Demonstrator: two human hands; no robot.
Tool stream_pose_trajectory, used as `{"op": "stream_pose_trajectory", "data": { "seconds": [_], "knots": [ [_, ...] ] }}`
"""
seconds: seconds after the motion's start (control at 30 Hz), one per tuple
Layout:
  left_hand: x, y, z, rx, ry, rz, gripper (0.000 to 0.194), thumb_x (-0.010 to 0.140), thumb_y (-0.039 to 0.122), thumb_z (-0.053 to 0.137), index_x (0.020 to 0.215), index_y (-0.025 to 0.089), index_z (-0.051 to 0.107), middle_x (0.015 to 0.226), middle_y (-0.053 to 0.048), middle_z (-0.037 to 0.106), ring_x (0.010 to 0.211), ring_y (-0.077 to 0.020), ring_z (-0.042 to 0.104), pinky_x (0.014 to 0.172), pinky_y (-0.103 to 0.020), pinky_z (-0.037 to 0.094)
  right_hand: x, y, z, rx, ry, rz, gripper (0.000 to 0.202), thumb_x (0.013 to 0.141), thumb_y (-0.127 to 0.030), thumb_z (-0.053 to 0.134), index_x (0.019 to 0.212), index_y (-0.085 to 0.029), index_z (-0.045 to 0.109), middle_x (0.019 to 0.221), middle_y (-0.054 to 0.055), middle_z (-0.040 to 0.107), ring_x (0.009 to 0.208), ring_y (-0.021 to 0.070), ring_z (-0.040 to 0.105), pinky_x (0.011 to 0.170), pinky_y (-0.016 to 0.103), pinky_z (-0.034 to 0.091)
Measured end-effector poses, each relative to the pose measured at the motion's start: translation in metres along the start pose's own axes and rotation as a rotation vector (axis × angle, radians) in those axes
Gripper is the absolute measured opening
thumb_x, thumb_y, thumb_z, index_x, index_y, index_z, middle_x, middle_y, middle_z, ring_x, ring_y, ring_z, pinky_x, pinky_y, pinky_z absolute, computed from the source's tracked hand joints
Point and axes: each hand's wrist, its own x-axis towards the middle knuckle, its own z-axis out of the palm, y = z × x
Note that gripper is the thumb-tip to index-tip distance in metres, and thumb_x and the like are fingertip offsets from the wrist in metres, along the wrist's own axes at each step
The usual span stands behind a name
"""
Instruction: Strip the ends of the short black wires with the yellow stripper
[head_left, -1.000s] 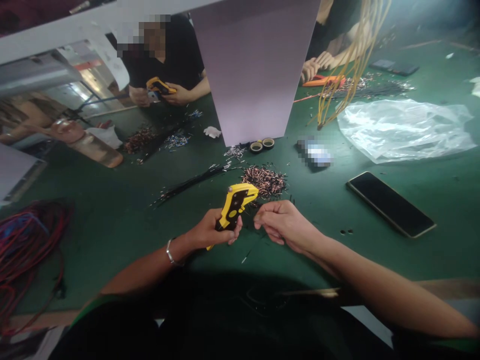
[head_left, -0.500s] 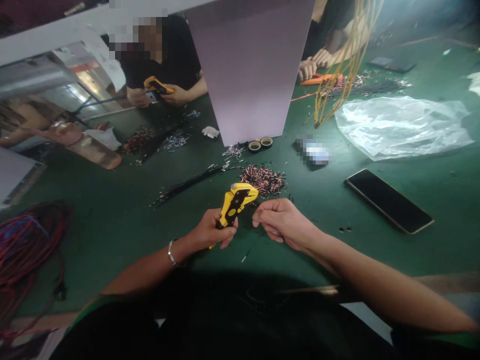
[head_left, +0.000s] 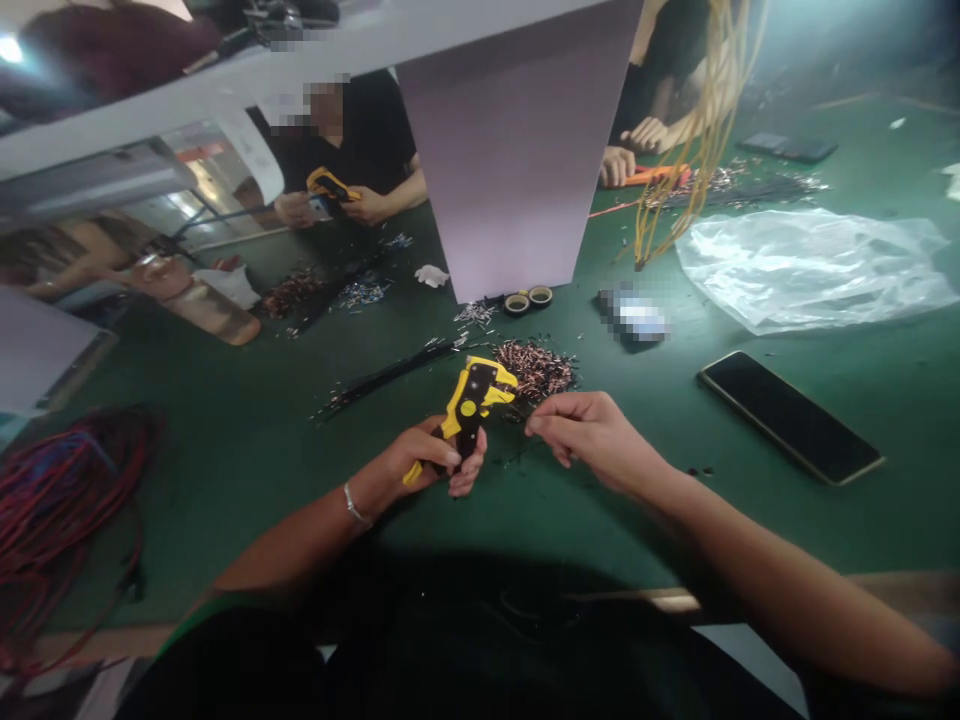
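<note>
My left hand (head_left: 435,458) is wrapped around a yellow and black wire stripper (head_left: 470,405), whose jaws point right. Across from the jaws, my right hand (head_left: 585,430) is closed in a pinch on a thin black wire (head_left: 523,416), its tip close to the stripper; whether it touches the jaws I cannot tell. Behind the tool lies a pile of short copper-tipped black wire pieces (head_left: 544,370). A bundle of longer black wires (head_left: 390,375) stretches to the left of it.
A phone (head_left: 791,418) and a clear plastic bag (head_left: 817,270) lie to the right. Two tape rolls (head_left: 528,300) sit below a pale panel (head_left: 525,160). Red cables (head_left: 75,500) are coiled at left, near a bottle (head_left: 214,310). Co-workers' hands (head_left: 367,203) work across the table.
The wire stripper has turned so that its jaws face more to the right, toward my right hand. My right hand stays pinched. The whole view has shifted slightly.
</note>
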Motion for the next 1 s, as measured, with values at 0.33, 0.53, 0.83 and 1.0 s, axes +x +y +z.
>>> {"op": "stream_pose_trajectory", "data": {
  "seconds": [0.33,0.53,0.83,1.0],
  "knots": [
    [-0.003,0.004,-0.006,-0.094,-0.201,-0.067,0.046,0.054,0.022,0.067,0.098,0.009,0.069,0.072,-0.007,0.062,0.056,-0.0177,0.056,0.052,-0.032,0.046,0.002,-0.002,-0.014,-0.291,0.057,-0.231,0.023,0.078,-0.037,0.065,0.073,-0.018,0.076,0.063,0.001,0.065,0.054,0.0117,0.05,0.052,0.027,0.039],
    [-0.004,0.005,-0.006,-0.117,-0.247,-0.088,0.046,0.056,0.024,0.069,0.099,0.008,0.068,0.072,-0.008,0.062,0.056,-0.0183,0.057,0.052,-0.032,0.048,0.003,0.003,-0.011,-0.29,0.047,-0.25,0.025,0.078,-0.038,0.064,0.074,-0.018,0.078,0.061,0.001,0.064,0.055,0.0127,0.052,0.053,0.028,0.04],
    [-0.005,0.003,-0.007,-0.125,-0.253,-0.087,0.043,0.059,0.024,0.07,0.099,0.009,0.069,0.072,-0.008,0.064,0.058,-0.0186,0.059,0.054,-0.032,0.05,0.003,0.001,-0.01,-0.291,0.034,-0.258,0.025,0.078,-0.037,0.064,0.072,-0.017,0.078,0.059,0.0,0.063,0.052,0.0108,0.047,0.052,0.027,0.039],
    [-0.005,0.004,-0.006,-0.11,-0.234,-0.08,0.042,0.06,0.024,0.07,0.098,0.009,0.07,0.072,-0.008,0.065,0.057,-0.0185,0.059,0.052,-0.032,0.05,0.003,0.001,-0.011,-0.287,0.034,-0.257,0.024,0.078,-0.037,0.064,0.072,-0.017,0.078,0.058,0.0,0.062,0.052,0.0105,0.046,0.052,0.027,0.038]
  ]
}}
